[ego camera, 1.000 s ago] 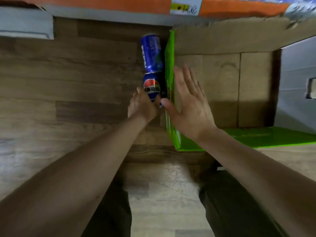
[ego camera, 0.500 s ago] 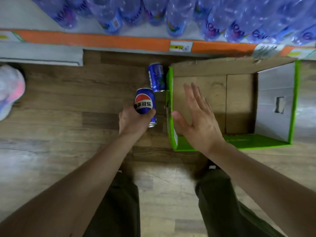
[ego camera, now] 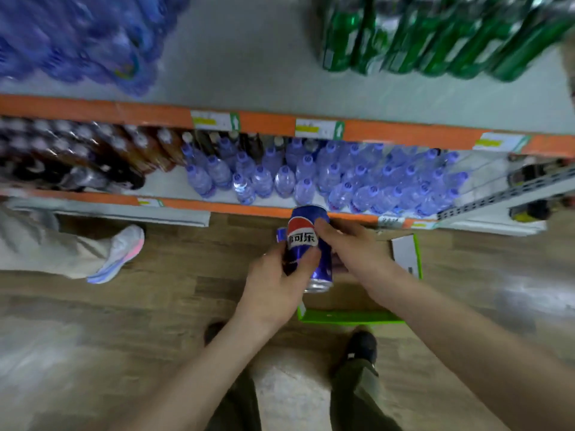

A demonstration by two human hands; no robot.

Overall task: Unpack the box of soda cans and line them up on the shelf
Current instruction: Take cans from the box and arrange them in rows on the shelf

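- A blue can point(ego camera: 306, 247) is held upright in front of the body, above the box point(ego camera: 348, 317) on the floor.
- The left hand point(ego camera: 273, 284) is wrapped round the lower half of the can, thumb across the front below the label.
- The right hand point(ego camera: 351, 244) is curled against the can's upper right side, fingertips touching near the logo; it looks like a light steadying hold, though how firmly it grips cannot be told.
- A second can point(ego camera: 281, 234) is just seen behind the left hand's knuckles, low on the floor; most of it is hidden.
- Beyond both hands lies the lower shelf point(ego camera: 174, 186), packed with water bottles point(ego camera: 342, 178); bare shelf is seen further out, above and ahead of the hands, between blurred blue packs and green bottles point(ego camera: 435, 32).
- For the placing to go well, the can should probably be kept upright, passed fully to one hand, and set down on bare shelf with the label facing out.
- Crowded bottles should be cleared by lifting well over them.
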